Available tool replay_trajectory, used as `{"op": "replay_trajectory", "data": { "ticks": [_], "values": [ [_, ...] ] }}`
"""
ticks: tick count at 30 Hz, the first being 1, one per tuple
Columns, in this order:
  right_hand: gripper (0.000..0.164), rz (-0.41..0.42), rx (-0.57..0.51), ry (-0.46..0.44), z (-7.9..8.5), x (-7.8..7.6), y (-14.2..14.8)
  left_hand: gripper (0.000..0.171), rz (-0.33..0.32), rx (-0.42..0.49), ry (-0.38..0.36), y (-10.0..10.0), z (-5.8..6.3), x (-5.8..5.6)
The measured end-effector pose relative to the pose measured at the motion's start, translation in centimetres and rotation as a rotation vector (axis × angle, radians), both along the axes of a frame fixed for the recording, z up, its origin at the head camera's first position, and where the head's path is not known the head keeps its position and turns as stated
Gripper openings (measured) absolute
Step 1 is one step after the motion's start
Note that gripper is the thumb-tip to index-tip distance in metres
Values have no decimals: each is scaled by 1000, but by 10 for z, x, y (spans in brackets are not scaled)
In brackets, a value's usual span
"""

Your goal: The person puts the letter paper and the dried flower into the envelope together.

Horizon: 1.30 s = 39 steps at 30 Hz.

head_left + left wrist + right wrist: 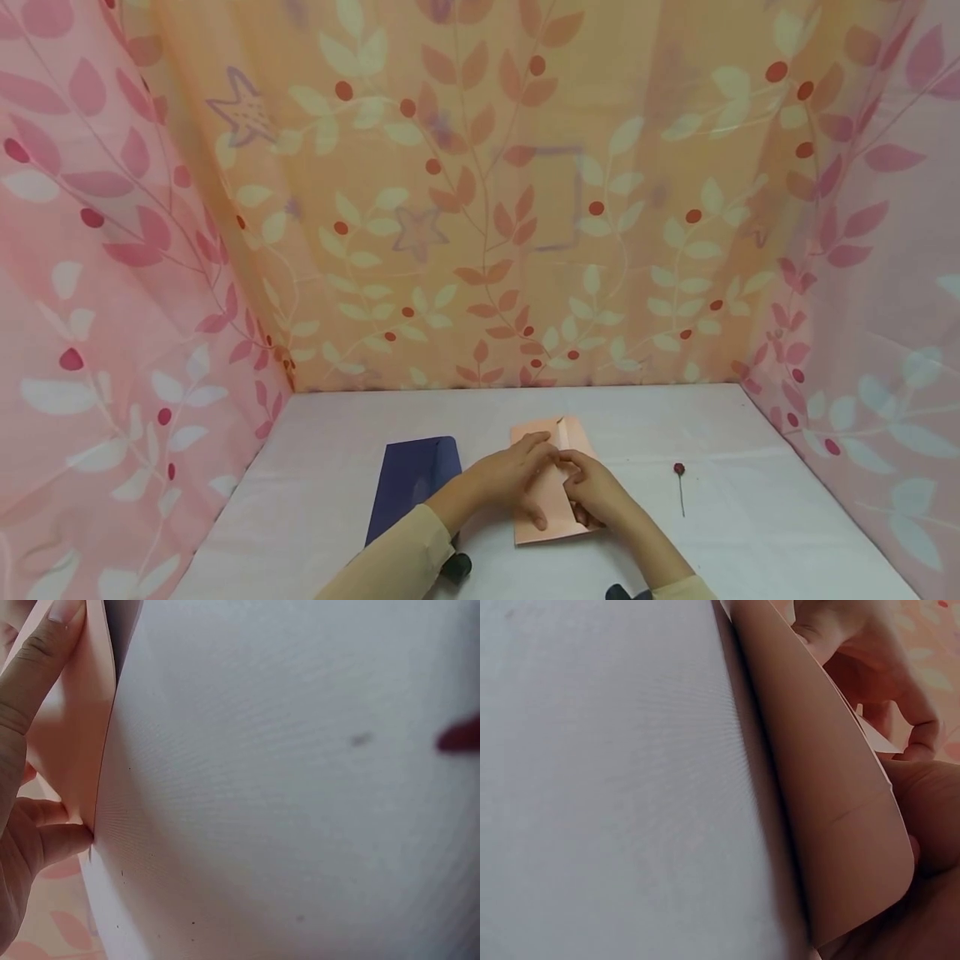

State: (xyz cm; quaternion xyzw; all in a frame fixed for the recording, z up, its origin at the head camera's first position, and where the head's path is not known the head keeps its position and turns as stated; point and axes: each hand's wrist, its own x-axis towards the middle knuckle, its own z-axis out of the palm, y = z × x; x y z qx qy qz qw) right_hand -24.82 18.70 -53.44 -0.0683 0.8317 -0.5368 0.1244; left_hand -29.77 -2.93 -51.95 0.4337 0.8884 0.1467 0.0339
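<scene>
A peach paper envelope [551,492] lies on the white-covered table, its long flap [832,780] lifted along the right side. My left hand [513,473] spreads over the envelope, thumb low on its face and fingertips near the flap's fold. In the left wrist view the left thumb [37,660] rests flat on the paper. With curled fingers my right hand [596,492] holds the flap at the envelope's right edge; some of these fingertips are hidden behind the paper. A dark blue envelope [408,483] lies left of the peach one, partly covered by my left forearm.
To the right on the table [780,500] lies a small dried red flower [680,479] with a thin stem. A patterned orange curtain [465,208] closes off the back, and pink curtains [112,292] hang at the sides.
</scene>
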Motion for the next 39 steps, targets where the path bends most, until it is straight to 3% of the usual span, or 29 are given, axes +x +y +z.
{"op": "replay_trajectory", "data": {
  "ticks": [4,11,26,39],
  "values": [
    [68,13,-17,2,3,2,2,103,-7,-4,-9,1,0,-1],
    [57,19,-70,29,12,8,8,100,-1,-16,-29,3,2,-1],
    [31,-134,194,231,28,26,40,93,6,-19,-5,3,3,0],
    [26,-252,265,280,20,28,72,93,-1,-7,-36,3,1,0]
  ]
}}
